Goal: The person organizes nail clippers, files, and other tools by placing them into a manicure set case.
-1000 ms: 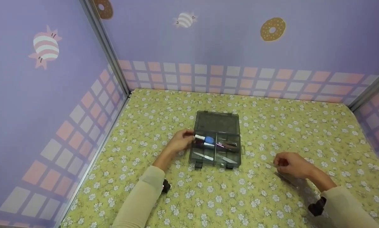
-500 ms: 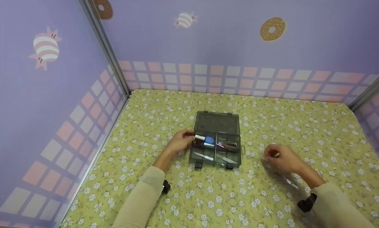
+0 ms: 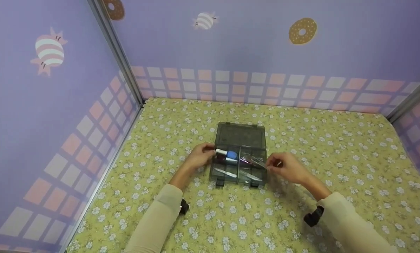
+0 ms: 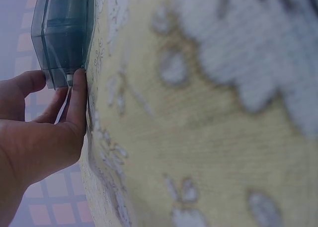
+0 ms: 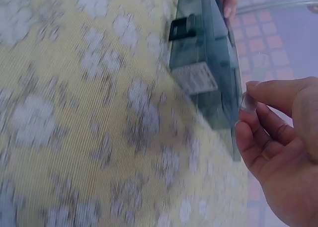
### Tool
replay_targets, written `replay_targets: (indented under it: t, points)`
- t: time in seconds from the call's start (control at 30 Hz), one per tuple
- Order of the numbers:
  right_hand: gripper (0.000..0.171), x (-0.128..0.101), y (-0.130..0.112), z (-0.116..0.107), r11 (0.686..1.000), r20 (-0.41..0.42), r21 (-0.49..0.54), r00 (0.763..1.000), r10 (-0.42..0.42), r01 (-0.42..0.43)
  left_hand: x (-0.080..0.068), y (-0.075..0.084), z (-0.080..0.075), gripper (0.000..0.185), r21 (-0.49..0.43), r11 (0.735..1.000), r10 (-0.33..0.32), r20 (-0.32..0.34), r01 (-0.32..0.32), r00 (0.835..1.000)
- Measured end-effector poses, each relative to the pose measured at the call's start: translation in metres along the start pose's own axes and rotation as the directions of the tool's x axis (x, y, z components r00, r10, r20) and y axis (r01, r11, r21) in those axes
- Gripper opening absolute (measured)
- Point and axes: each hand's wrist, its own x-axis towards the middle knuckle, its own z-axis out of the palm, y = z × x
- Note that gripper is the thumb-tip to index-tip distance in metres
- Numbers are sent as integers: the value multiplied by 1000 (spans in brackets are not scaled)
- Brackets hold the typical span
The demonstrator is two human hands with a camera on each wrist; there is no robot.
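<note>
A smoky see-through divided box (image 3: 238, 181) sits on the table with its lid (image 3: 241, 135) folded back. My left hand (image 3: 199, 157) holds the box's left side; in the left wrist view its thumb and fingers lie at the box edge. My right hand (image 3: 289, 168) pinches a thin shiny strip-like piece (image 3: 259, 162) that reaches over the right compartments. In the right wrist view this piece (image 5: 249, 103) shows between thumb and fingers; its kind is unclear. A white stick with a blue end (image 3: 231, 155) lies in the upper left compartment. A slim white tool (image 3: 225, 173) lies below it.
A flowered yellow-green cloth (image 3: 245, 225) covers the table. Patterned purple walls (image 3: 252, 42) rise at the back and sides. Two black latches (image 3: 220, 183) stick out from the box front. A wrist camera (image 3: 313, 216) hangs under the right sleeve.
My right hand has moved left to the box's right edge, bringing the thin piece over the compartments. A small shiny item seen near the right wrist no longer shows. My left hand stays put.
</note>
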Motion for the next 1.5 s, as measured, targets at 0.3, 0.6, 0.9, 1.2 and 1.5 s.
replay_targets:
  t: [0.3, 0.6, 0.9, 1.2, 1.5]
  points:
    - [3, 15, -10, 20, 997, 45, -57, 998, -47, 49, -1, 1, 0, 40, 19, 1000, 3, 1, -3, 1000]
    - [7, 20, -12, 27, 994, 39, -89, 998, -52, 55, -1, 1, 1, 42, -15, 999, -37, -12, 37, 999]
    - [5, 20, -13, 24, 998, 17, -62, 999, -29, 29, 0, 0, 2, 40, -18, 999, -31, -14, 30, 999]
    - [9, 9, -13, -5, 998, 19, -69, 1000, 3, -1, 1, -2, 1, 40, 6, 1000, -26, -9, 26, 1000]
    - [8, -20, 2, -36, 998, 66, -70, 998, 7, -2, 0, 1, 1, 39, -8, 1000, -4, -7, 4, 1000]
